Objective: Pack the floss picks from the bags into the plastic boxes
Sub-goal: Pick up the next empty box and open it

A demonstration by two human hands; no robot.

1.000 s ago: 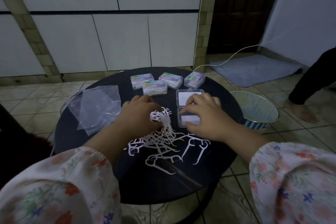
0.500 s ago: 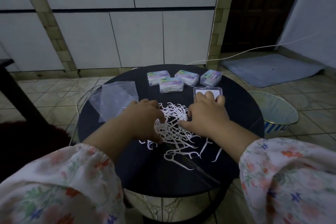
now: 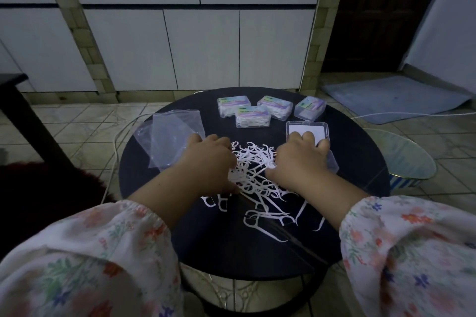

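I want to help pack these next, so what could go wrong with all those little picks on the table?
1. The floss picks lie in a tangled heap between the left hand and right hand, so lifting a bunch may drag extras along.
2. Some stray picks lie nearer the round table's front edge and could get swept to the floor.
3. The open box sits partly under the right hand and may get knocked.

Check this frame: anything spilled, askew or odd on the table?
Floss picks lie in a loose tangled heap mid-table between both hands, a few strays nearer the front edge. One closed box sits tilted against the others. Empty bags lie crumpled at left. Nothing looks damaged.
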